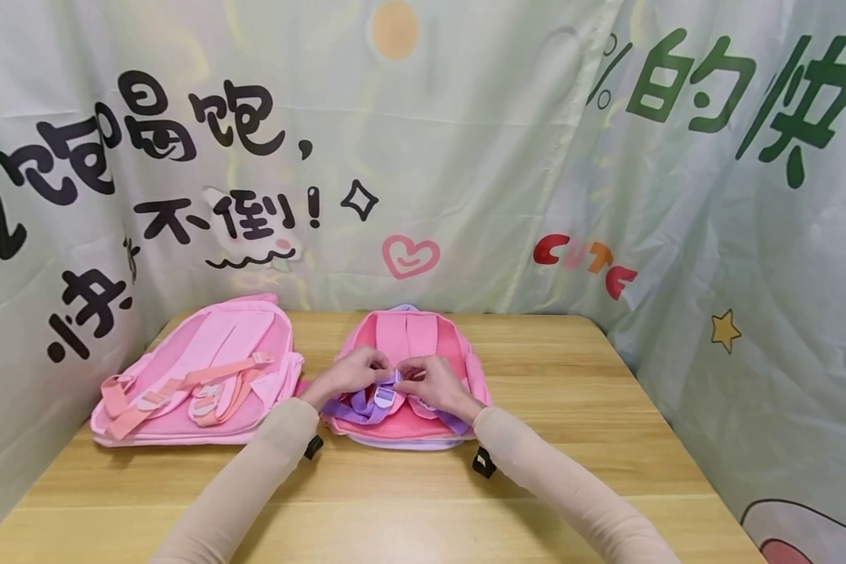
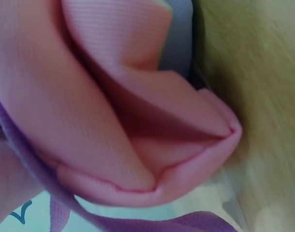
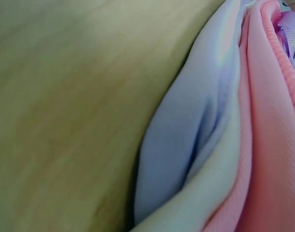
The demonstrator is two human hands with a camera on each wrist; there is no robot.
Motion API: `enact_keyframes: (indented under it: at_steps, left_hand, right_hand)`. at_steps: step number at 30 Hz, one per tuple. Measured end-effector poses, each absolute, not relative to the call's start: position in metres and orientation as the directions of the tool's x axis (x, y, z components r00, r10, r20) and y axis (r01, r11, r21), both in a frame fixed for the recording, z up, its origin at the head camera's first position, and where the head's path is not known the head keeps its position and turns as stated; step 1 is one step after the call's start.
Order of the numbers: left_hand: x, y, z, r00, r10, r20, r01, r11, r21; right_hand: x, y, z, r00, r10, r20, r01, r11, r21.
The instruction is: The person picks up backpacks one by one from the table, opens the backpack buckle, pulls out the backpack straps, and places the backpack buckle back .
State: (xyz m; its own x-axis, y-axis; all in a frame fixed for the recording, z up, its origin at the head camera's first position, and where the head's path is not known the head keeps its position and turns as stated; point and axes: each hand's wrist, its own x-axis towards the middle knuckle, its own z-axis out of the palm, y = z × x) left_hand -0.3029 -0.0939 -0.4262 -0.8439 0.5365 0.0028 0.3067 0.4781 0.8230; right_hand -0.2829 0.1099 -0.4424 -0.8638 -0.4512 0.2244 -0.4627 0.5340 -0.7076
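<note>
A pink backpack (image 1: 453,333) with lavender edging lies on the table, its shoulder-strap side facing up. Over its lower half, my left hand (image 1: 356,371) and right hand (image 1: 433,381) meet, fingertips pinching a purple webbing strap (image 1: 358,410) near a pale slider buckle (image 1: 385,396). The pinched bit is small and partly covered by the fingers. In the left wrist view, the purple strap (image 2: 29,145) runs past a gaping pink side pocket (image 2: 186,152), with part of the left hand (image 2: 9,179) at the edge. The right wrist view shows the bag's lavender side (image 3: 181,145).
To the left lies a second, lighter pink backpack (image 1: 183,337) with orange-pink straps (image 1: 236,366) across it. The wooden table (image 1: 557,392) extends to the right and front. Printed curtains (image 1: 465,172) stand behind and at both sides.
</note>
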Motion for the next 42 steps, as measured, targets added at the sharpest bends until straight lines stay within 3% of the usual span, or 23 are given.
enact_keyframes:
  at_steps: [42]
  left_hand:
    - [-0.3076,-0.0935,-0.4267,-0.854,0.519,-0.041,0.229,0.444,0.866]
  right_hand:
    - [-0.2837,0.1114,-0.4436,-0.883,-0.423,0.204,-0.426,0.541,-0.725]
